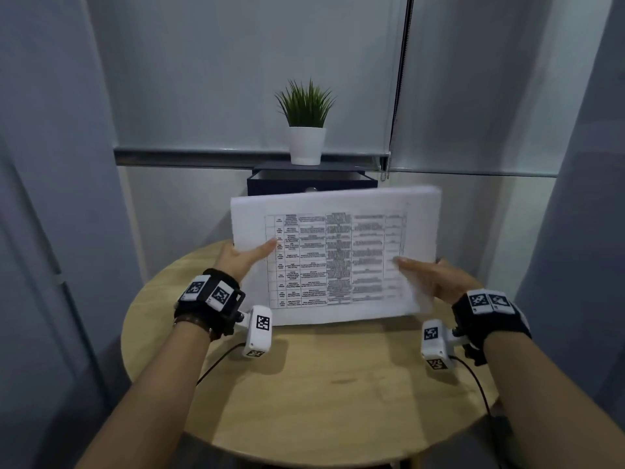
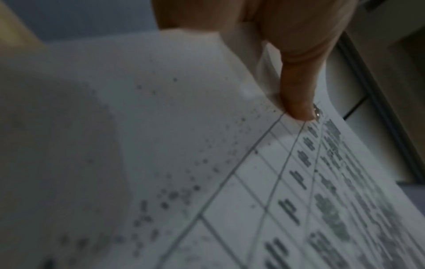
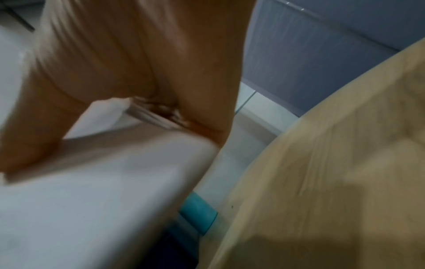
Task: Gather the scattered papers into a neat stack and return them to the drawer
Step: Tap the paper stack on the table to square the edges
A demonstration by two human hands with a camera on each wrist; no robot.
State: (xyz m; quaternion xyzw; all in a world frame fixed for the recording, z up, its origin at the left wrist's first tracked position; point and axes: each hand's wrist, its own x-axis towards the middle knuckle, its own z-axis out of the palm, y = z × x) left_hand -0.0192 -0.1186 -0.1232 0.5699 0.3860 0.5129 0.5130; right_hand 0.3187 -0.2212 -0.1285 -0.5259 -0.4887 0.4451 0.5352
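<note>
- A round, light wooden table (image 1: 324, 384) stands in a corner with pale roller blinds (image 1: 236, 69) behind it and grey curtains at both sides.
- Behind the table stands a dark blue drawer unit (image 1: 311, 184), its drawer pulled open; a green spiky plant in a white pot (image 1: 306, 126) sits on top.
- A stack of white papers with a printed table (image 1: 338, 252) is held above the table's far half, tilted up towards the camera, just in front of the drawer.
- The left hand (image 1: 241, 257) grips the stack's left edge, thumb (image 2: 299, 87) pressed on the top sheet.
- The right hand (image 1: 436, 277) grips the right edge, thumb on top.
</note>
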